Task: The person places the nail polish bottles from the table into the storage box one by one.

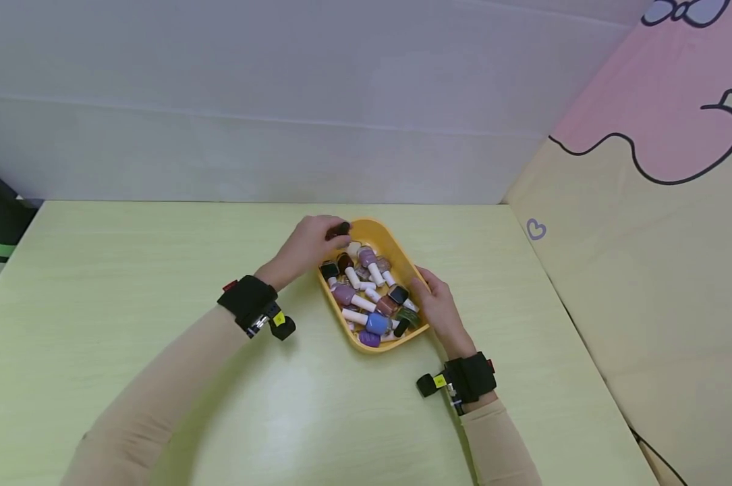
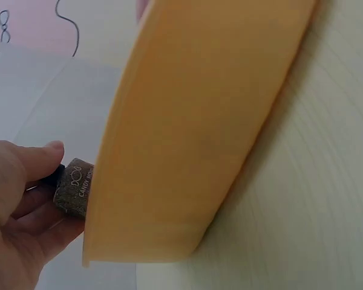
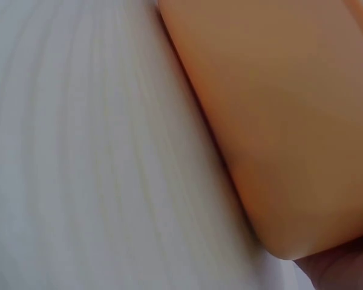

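Note:
A yellow plastic basket point(image 1: 370, 233) sits on the table, filled with several nail polish bottles in purple, blue, brown and green, with white or black caps. At its far left corner my left hand point(image 1: 307, 241) pinches a dark glittery nail polish bottle point(image 2: 74, 188) by its black cap, just above the rim. The left wrist view shows lettering on that bottle, part of it behind the basket wall. On the right side my right hand point(image 1: 442, 308) grips the basket's rim, thumb on top; most of its fingers are hidden in the right wrist view.
The pale green table point(image 1: 159, 304) extends around the basket on all sides. A white-grey sheet point(image 1: 250, 155) rises behind the far edge. A printed panel point(image 1: 621, 256) stands along the right side, with a dark cable point(image 1: 660, 457) near its lower end.

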Available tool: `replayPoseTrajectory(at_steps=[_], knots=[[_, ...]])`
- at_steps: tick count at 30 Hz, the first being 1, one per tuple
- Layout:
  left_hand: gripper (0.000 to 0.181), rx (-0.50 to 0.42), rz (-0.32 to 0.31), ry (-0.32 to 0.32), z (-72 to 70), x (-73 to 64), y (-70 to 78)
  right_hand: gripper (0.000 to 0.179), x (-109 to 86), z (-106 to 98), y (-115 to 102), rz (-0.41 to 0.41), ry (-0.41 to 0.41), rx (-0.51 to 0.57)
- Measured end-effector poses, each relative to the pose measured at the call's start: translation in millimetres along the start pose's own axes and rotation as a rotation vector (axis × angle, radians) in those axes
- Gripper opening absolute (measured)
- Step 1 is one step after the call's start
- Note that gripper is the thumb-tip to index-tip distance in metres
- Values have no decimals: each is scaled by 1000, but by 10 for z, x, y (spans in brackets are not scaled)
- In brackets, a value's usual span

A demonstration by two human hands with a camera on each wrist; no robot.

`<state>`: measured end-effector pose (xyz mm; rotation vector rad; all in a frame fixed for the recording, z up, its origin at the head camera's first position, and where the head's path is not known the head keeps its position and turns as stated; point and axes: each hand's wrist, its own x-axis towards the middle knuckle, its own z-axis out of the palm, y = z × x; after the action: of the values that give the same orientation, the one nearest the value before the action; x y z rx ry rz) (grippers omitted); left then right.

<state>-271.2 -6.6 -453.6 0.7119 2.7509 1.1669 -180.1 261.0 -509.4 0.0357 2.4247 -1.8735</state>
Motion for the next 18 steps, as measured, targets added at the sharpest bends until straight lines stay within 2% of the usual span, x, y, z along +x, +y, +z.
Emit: replayPoseTrajectory(at_steps=[3,7,13,18], knots=[[23,119,31,-50,20,18,8,41,2,0,0,-2,2,-2],[28,222,87,-96,60,26,7,41,7,1,1,-9,-4,-5],[25,405,199,-102,129,-11,-25,41,6,16,10,-4,-7,-4],[23,501,234,-98,161,-48,-47,42,-7,24,-12,10,-8,1]])
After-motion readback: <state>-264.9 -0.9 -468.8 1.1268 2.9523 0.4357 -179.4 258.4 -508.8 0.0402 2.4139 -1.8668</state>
